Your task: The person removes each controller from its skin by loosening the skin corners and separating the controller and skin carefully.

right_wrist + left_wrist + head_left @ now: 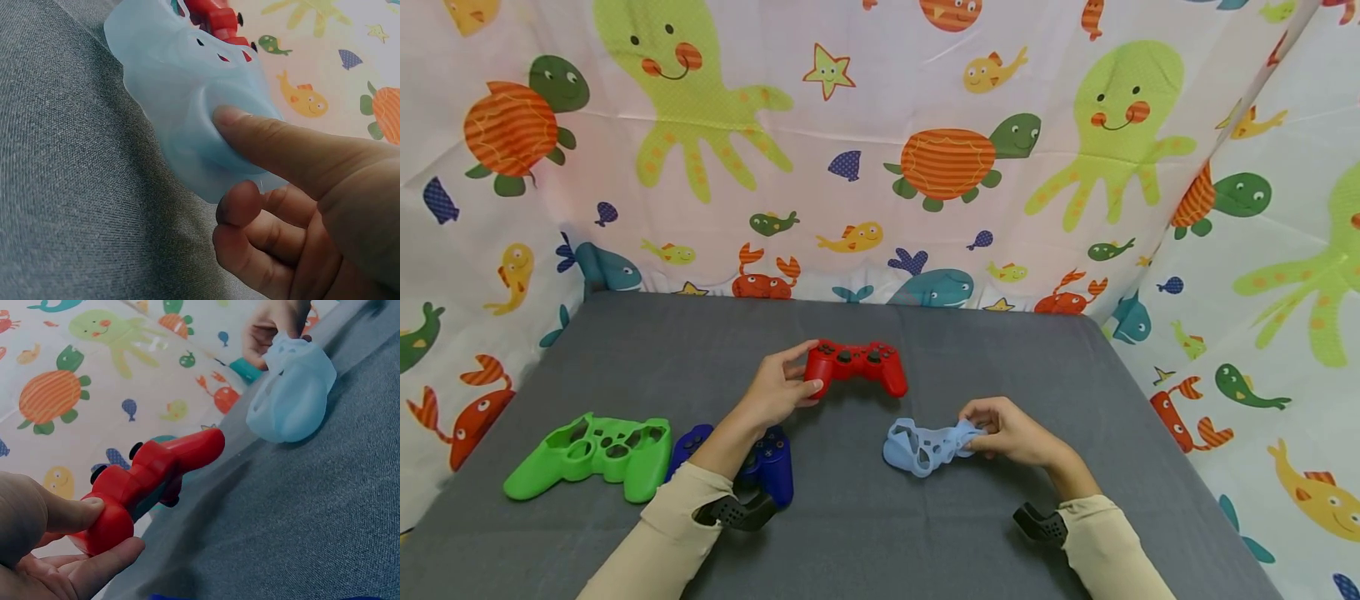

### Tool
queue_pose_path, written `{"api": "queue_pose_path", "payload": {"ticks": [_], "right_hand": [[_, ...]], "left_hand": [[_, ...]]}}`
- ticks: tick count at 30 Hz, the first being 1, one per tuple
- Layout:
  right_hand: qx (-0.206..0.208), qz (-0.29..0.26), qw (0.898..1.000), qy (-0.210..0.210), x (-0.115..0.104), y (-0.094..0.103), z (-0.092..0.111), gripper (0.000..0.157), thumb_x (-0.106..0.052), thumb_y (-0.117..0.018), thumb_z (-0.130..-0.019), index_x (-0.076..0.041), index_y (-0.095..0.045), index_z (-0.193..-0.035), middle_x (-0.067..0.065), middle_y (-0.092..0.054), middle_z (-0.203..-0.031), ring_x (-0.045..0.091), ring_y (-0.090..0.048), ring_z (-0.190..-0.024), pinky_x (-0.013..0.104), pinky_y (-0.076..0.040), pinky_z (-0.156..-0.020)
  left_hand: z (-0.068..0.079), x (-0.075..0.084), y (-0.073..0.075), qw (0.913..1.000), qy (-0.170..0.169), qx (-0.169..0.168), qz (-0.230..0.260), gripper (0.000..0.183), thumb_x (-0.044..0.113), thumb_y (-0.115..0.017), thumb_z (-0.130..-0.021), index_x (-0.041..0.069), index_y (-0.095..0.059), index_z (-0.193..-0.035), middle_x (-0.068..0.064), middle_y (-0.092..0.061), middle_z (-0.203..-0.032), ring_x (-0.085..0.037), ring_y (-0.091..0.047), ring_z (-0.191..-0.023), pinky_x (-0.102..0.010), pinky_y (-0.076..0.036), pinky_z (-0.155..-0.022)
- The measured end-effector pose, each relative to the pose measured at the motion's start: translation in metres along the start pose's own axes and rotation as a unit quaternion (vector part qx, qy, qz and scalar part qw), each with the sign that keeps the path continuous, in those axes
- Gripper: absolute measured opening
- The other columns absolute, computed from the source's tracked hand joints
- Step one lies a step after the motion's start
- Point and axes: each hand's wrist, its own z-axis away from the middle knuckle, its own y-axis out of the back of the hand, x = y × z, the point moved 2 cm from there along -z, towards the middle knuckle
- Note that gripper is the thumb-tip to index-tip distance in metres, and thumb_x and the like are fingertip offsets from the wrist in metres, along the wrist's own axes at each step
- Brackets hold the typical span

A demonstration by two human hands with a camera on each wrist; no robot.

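A red game controller [856, 367] is gripped at its left handle by my left hand [775, 385]. In the left wrist view, the thumb presses on that handle of the controller [156, 472] with fingers beneath. My right hand [1009, 431] pinches one end of a light blue silicone controller cover [921, 447], which has cut-out holes and looks limp and a bit twisted. Seen from the right wrist, the thumb lies on the cover's [169, 106] rounded handle part, fingers curled below. The controller and the cover are apart, the cover nearer to me.
A green controller cover [597, 454] lies at the left of the grey table [850, 550]. Beside it is a blue controller [772, 467], partly hidden under my left forearm. A curtain [850, 150] printed with sea animals stands behind the table and along its sides.
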Motion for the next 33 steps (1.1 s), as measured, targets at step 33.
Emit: {"api": "queue_pose_path", "payload": {"ticks": [33], "right_hand": [[0.008,-0.012,1.0,-0.014,0.0,-0.001,0.0,0.022,0.0,-0.072,-0.09,0.005,-0.063,-0.109,0.008,-0.069,-0.09,0.009,-0.055,-0.06,0.029,-0.053,-0.053]], "left_hand": [[-0.009,-0.012,0.011,0.9921,0.039,-0.017,-0.118,0.069,0.03,-0.05,-0.107,0.009,-0.016,-0.163,-0.019,-0.015,-0.169,-0.038,-0.014,-0.157,-0.055,-0.019,-0.124]]}}
